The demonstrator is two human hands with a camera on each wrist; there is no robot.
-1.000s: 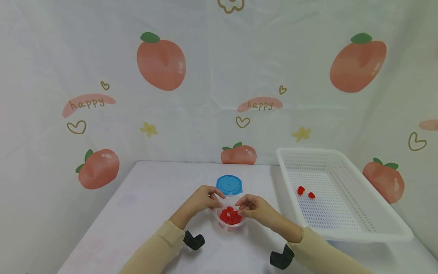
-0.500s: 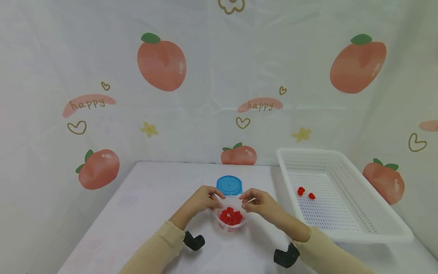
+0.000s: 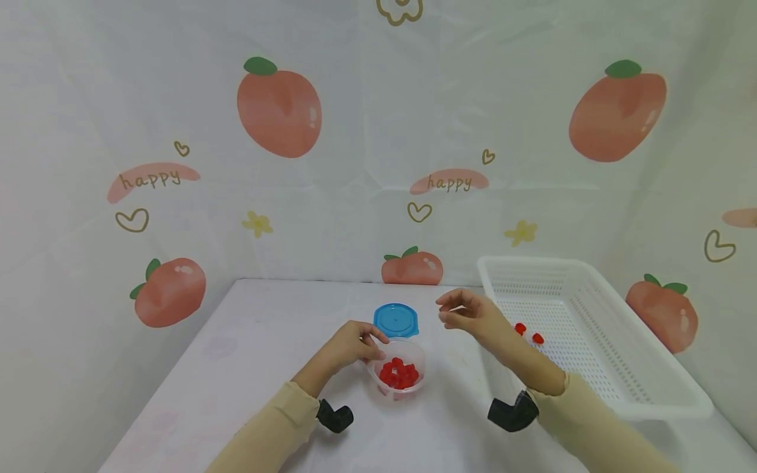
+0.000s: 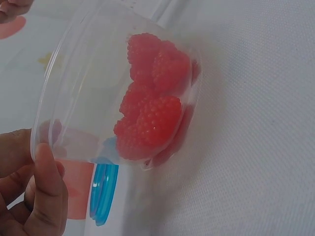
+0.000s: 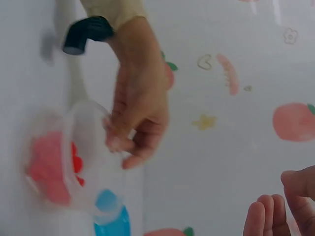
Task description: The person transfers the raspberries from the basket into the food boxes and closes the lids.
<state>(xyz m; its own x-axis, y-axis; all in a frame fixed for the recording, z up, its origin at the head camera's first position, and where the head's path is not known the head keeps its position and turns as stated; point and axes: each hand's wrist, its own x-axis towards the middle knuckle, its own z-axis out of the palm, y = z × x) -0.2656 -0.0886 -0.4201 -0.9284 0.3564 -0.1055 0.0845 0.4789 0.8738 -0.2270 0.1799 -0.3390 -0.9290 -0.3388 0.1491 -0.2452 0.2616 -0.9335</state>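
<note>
A clear plastic tub (image 3: 412, 349) stands on the table with several red raspberries (image 4: 157, 120) piled at its bottom. My left hand (image 3: 357, 343) pinches the tub's rim between thumb and fingers at its left side, as the left wrist view shows close up. Up in the air to the right of the tub is my right hand (image 3: 470, 312), fingers loosely bent, with a gap between thumb and fingertips and nothing held. Behind the tub lies a blue lid (image 3: 396, 320). Two more raspberries (image 3: 537, 338) rest in a white basket, partly behind the right forearm.
The white perforated basket (image 3: 650, 341) takes up the table's right side, its near-left wall under the right forearm. A white cloth backdrop (image 3: 349, 217) with printed fruit hangs at the table's far edge. Each wrist carries a black mount (image 3: 513, 412).
My right hand has lifted from over the tub and moved away to the right and back, toward the basket. The left hand and the tub have kept their place.
</note>
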